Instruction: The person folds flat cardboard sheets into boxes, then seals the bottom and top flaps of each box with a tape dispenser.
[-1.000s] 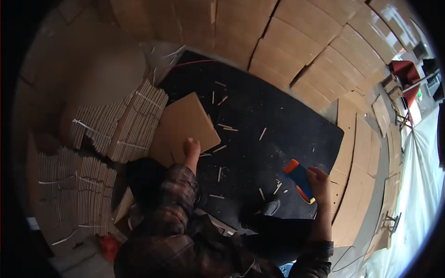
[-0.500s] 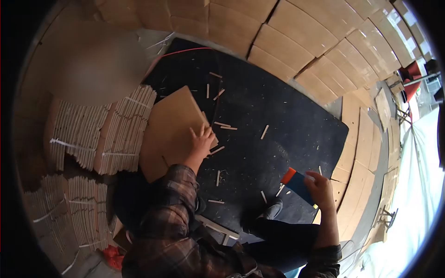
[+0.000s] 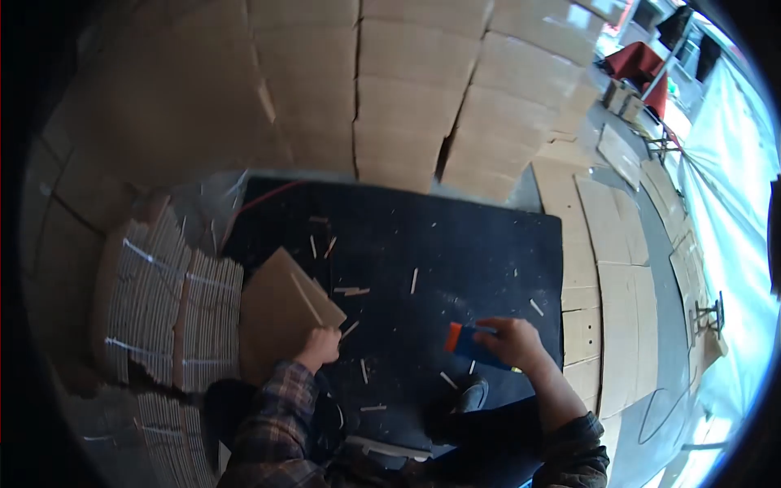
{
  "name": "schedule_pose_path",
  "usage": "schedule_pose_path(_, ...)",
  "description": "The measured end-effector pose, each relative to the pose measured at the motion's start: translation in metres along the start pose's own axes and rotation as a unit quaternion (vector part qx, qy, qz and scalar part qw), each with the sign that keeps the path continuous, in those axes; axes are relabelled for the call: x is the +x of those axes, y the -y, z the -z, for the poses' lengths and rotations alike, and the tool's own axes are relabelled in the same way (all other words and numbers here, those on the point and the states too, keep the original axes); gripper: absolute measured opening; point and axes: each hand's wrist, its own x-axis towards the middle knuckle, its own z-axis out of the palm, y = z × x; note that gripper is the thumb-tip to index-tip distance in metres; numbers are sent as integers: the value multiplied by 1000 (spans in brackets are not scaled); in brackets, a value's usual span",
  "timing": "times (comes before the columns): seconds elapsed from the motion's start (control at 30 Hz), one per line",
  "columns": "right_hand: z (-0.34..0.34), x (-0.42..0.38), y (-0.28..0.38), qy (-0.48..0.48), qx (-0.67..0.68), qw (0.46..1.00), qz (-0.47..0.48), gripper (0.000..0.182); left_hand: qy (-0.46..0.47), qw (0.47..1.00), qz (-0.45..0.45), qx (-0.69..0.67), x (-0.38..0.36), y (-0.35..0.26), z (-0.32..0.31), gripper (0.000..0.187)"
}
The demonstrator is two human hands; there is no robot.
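Head view: left hand grips cardboard sheet; right hand clasps unlabelled blue-orange tool

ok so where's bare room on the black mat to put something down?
Freest patch: the black mat toward its far right, between the cardboard wall and the right hand holding the blue-and-orange tool. Only a few strips there. Crowded: the left side, with the cardboard sheet under the left hand and bundled stacks.

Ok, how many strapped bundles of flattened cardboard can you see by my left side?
3: one upper-left bundle, one beside it next to the loose cardboard sheet under the left hand, one lower left. More may be hidden.
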Motion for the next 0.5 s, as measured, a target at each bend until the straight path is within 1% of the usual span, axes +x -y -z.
schedule_pose_path(0.03,7,-8,1,19,6,1000,12,39,18,1000,-11,4,-2,-3,11,25)
schedule_pose_path(0.1,10,-16,-13,82,46,995,14,39,1,1000,-11,0,-6,-2,29,22)
schedule_pose_path(0.13,0,-13,-29,86,56,992,68,38,-6,1000,-5,-14,-6,1,36,20)
schedule_pose_path(0.17,-11,-14,-43,72,62,993,73,38,-16,1000,-7,-1,-7,4,42,20)
schedule_pose_path(0.23,-6,-18,-44,100,59,989,88,36,-36,999,10,2,-8,4,55,25)
schedule_pose_path(0.27,1,-25,-38,105,19,991,76,35,-19,1000,17,4,-10,2,62,29)
schedule_pose_path(0.33,0,-25,-44,84,9,993,80,34,-16,1000,15,4,-13,-15,76,30)
schedule_pose_path(0.37,-2,-24,-47,81,-6,994,77,32,-37,999,1,4,-9,-26,79,32)
schedule_pose_path(0.4,0,-23,-48,72,-3,994,79,32,-88,996,-16,-13,-3,-48,95,31)
schedule_pose_path(0.43,3,-22,-49,59,9,995,74,31,-136,990,-34,-31,1,-79,119,31)
schedule_pose_path(0.5,6,-26,-49,48,24,996,65,29,-201,975,-78,-50,11,-132,179,27)
